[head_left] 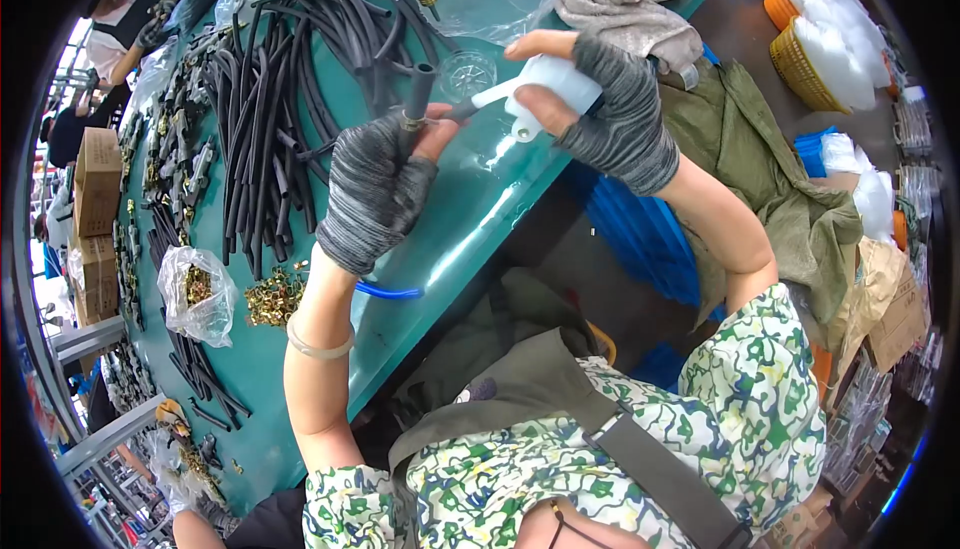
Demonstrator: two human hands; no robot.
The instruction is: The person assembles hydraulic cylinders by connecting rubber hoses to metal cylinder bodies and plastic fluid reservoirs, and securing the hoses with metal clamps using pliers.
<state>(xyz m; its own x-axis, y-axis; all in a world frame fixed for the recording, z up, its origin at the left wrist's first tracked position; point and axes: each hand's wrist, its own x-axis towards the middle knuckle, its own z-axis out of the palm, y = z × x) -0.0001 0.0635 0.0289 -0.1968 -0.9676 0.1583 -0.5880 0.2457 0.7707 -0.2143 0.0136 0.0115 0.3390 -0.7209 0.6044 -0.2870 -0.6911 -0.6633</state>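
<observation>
The short black rubber tube (419, 89) stood above the near edge of the glossy green table (470, 214), its open end pointing toward 12 o'clock and its long axis leaning slightly to 1. The white plastic bottle with a slim nozzle (562, 84) lay at the tube's 3 o'clock, its nozzle pointing toward 9, dipping slightly to 8; whether its dark tip touched the tube could not be told.

The left hand (375, 189), in a grey fingerless glove, reached up from 6 o'clock, fingers closed on the tube. The right hand (622, 114), gloved alike, came in from 4 o'clock with its elbow bent, thumb and forefinger clamped around the bottle. Long black rubber tubes (255, 139) lay bundled at the left hand's 10 o'clock.
</observation>
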